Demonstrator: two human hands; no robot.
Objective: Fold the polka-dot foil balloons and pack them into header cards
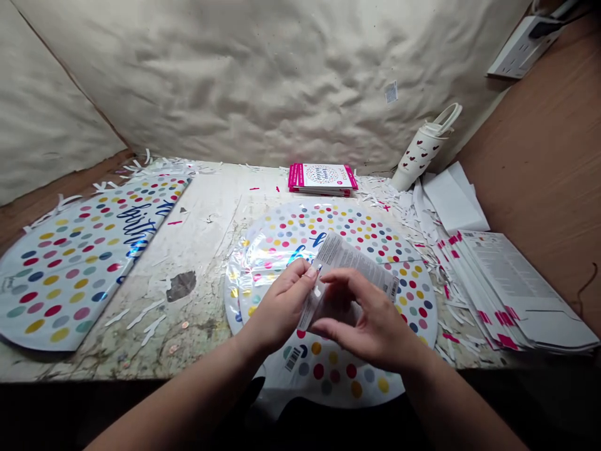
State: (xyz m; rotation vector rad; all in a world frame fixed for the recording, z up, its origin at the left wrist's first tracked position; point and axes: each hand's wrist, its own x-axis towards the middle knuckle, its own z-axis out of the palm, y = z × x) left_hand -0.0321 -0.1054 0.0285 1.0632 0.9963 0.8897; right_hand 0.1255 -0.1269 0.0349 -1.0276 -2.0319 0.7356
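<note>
My left hand pinches the left edge of a grey-printed packaging card, thumb on top. The card is tilted, with small text and a barcode at its right end. Over its lower part my right hand curves with thumb and fingers apart; whether any fingers touch the card is hard to see. Beneath both hands lie round flat foil balloons with coloured dots and blue lettering, overlapping in clear film. A barcode sticker shows near their front. The hands cover part of the lettering.
A half-folded dotted balloon stack lies at left. Pink-edged cards are piled at the back. At right stand a tilted white tumbler and a stack of printed cards. Paper scraps litter the worn table.
</note>
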